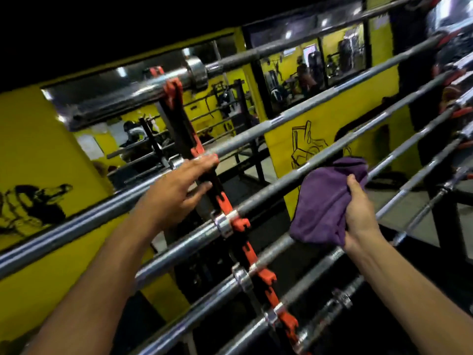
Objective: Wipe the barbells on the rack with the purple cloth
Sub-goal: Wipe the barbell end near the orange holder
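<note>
Several steel barbells lie across a slanting rack with orange hooks (258,267). My right hand (358,211) grips a bunched purple cloth (325,198), which is pressed against the dark shaft of one middle barbell (266,196). My left hand (181,185) reaches forward with its fingers straight, the fingertips touching the barbell above (238,142) near the rack's upright. The cloth hides the stretch of bar under it.
A thick barbell sleeve with a chrome collar (197,70) sits at the top of the rack. Behind stand yellow walls (38,139) with black drawings and mirrors showing gym machines. More bars run off to the lower right (414,180).
</note>
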